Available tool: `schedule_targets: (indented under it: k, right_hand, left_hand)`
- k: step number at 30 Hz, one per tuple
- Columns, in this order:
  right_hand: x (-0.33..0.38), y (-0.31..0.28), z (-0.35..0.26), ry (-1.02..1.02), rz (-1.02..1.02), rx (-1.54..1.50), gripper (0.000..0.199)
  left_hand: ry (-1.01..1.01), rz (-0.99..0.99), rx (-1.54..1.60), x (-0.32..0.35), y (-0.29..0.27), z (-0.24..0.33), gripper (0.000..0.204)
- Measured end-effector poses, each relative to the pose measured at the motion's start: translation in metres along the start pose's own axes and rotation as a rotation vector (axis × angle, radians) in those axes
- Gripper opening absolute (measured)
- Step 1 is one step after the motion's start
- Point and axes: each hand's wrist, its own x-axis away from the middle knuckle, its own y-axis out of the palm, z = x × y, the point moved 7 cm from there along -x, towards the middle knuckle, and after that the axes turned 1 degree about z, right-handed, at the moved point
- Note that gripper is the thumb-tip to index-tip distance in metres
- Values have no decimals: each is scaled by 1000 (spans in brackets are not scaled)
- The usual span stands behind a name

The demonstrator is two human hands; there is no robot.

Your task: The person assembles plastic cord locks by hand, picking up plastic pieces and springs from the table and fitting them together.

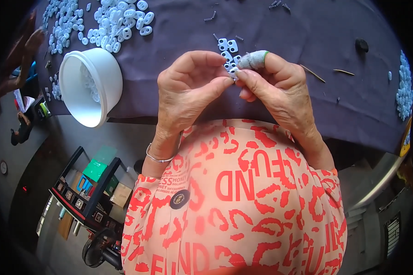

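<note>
My left hand [186, 89] and my right hand [284, 87] meet at the near middle of the dark cloth-covered table. Between their thumbs and fingers they pinch a small white plastic piece [233, 72] with dark holes, partly hidden by the fingertips. A grey wrapping with a green edge [253, 59] covers my right index finger. Just beyond the fingertips lie several similar white two-holed pieces [232, 45], close together on the cloth. A tiny dark spring [215, 36] rests next to them.
Left of my hands stands a white tub [113, 75] with small pieces inside. Piles of white oval parts [119, 20] and smaller ones [62, 30] spread behind it. Thin sticks [313, 73], a black lump [361, 45] and another pile [404, 87] lie rightward. Another person's arm [20, 68] shows far left.
</note>
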Motion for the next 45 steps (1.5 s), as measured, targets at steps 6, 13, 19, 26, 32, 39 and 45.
schedule_targets:
  k: [6, 13, 19, 26, 32, 39, 45]
  right_hand:
    - [1, 0, 0, -3, 10, -34, 13]
    - [3, 1, 3, 14, 5, -15, 12]
    - [4, 2, 2, 10, -13, 49, 11]
    - [3, 9, 9, -14, -64, 130, 10]
    - [5, 11, 14, 104, -59, -78, 11]
    - [9, 9, 13, 64, -47, -140, 12]
    - [10, 8, 12, 92, -51, -166, 11]
  left_hand:
    - [12, 2, -4, 2, -1, 0, 28]
    - [16, -4, -9, 3, 0, 0, 28]
    - [38, -24, -43, 4, -1, -1, 28]
    - [29, -38, -82, 6, -3, -5, 30]
    - [-13, -37, 44, 7, -5, -8, 31]
    - [-5, 16, 105, 13, -2, -8, 30]
    - [103, 33, -3, 17, 0, 5, 26]
